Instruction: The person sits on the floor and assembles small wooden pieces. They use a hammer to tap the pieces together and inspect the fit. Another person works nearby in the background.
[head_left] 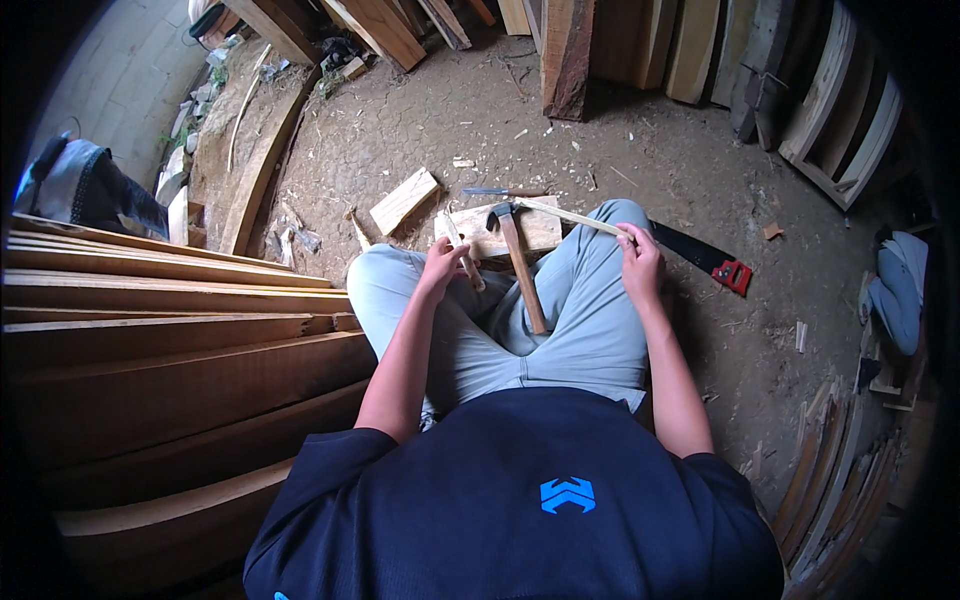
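I sit with my knees apart. My left hand (442,268) is closed round a short light wooden stick (470,268) above my left thigh. Between the fingers of my right hand (641,260), near my right knee, is one end of a thin pale wooden strip (575,218). The strip slants up and left toward the head of a claw hammer (522,270). The hammer's head rests over a flat board (543,232), and its wooden handle points back between my thighs. Just beyond the board lies a narrow-bladed tool with a wooden handle (525,192). My fingertips are too small to see in detail.
A handsaw with a red handle (733,276) lies right of my right knee. A wood block (405,200) is on the dirt floor (400,130) at front left. Stacked planks (180,345) press close on my left. Timber (568,60) leans along the far side.
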